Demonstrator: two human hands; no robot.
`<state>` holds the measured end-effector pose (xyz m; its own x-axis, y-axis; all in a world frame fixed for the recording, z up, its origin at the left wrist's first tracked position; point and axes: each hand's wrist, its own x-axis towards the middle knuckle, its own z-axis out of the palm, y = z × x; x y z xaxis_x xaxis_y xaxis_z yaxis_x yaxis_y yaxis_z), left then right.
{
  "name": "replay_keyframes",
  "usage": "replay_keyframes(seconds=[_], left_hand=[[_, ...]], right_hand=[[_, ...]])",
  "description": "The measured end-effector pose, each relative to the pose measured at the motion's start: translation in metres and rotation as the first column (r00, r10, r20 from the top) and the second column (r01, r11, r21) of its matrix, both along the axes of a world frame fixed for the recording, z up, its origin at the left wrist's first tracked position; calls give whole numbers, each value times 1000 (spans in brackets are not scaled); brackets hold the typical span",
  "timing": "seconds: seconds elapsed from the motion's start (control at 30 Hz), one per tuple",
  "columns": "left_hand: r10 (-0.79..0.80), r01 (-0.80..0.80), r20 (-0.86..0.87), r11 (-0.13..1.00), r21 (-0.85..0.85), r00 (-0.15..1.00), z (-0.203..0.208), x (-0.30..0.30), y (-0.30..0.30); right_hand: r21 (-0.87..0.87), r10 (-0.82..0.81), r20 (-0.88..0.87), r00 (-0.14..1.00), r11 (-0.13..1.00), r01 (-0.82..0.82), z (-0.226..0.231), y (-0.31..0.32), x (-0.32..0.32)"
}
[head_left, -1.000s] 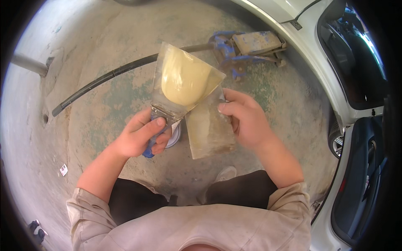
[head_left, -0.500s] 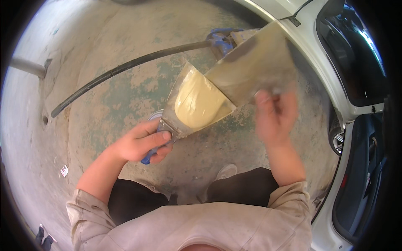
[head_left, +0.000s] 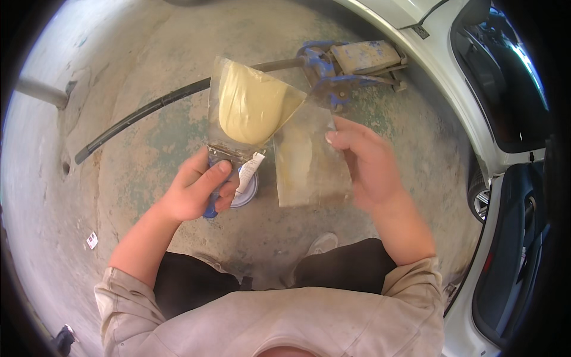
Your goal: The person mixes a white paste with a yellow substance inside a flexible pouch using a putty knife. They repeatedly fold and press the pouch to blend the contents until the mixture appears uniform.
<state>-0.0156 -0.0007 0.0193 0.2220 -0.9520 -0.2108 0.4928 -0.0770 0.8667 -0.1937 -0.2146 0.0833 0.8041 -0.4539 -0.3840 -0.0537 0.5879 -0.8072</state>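
Note:
My left hand (head_left: 199, 184) is closed round the blue handle of a putty knife (head_left: 232, 152), its wide blade pointing away from me. A thick mound of pale yellow putty (head_left: 253, 107) covers most of that blade. In my right hand (head_left: 372, 160), thumb against fingers, is a flat, thin translucent spreader (head_left: 309, 160) with a smeared surface. Its upper part meets or overlaps the putty knife's right edge; whether they touch I cannot tell. Below the putty knife, a round can (head_left: 245, 193) and a white tube (head_left: 250, 172) show partly behind my left hand.
A blue floor jack (head_left: 333, 71) with a long black handle (head_left: 148, 110) lies on the worn concrete floor. Along the right stands a white car (head_left: 431, 56) with a door open. A grey post (head_left: 41, 90) is at the far left, and a small card (head_left: 91, 240) lies on the floor.
The spreader has swung down and left, from over the jack to beside the putty knife. My left hand has tilted the putty knife more upright and shifted it left, uncovering the can, tube and jack.

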Motion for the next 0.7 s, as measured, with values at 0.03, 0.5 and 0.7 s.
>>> replay_keyframes(seconds=[0.03,0.5,0.7], left_hand=[[-1,1,-11,1000,17,1000,0,0,0],[-285,283,-134,959,-36,949,1,11,11],[-150,147,-163,989,-31,975,7,6,4]], right_hand=[[1,-92,21,996,996,92,-3,-1,-1],[-980,342,-113,933,-192,-48,10,-20,-8],[-993,-22,-97,995,75,-95,-8,-15,-8]])
